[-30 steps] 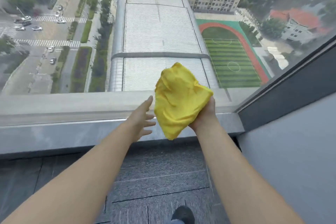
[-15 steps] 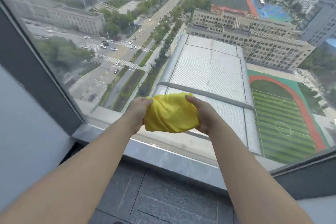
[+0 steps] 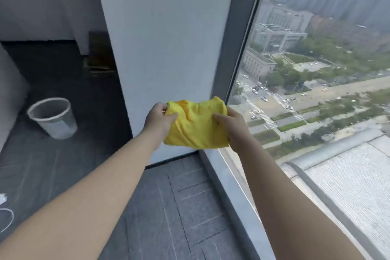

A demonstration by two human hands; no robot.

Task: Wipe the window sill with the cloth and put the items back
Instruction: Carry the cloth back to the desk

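Observation:
A bunched yellow cloth hangs in the air in front of me, held from both sides. My left hand grips its left edge and my right hand grips its right edge. Below and to the right runs the grey window sill, a narrow ledge along the bottom of the big window. The cloth is above the sill's far end and does not touch it. No items stand on the visible stretch of sill.
A white wall pillar stands straight ahead beside the dark window frame. A grey waste bin sits on the dark tiled floor at left. Brown cardboard leans behind the pillar.
My view has swung left, from the window to the pillar and room corner. My left hand, open a second ago, has taken hold of the cloth; both hands now hold it.

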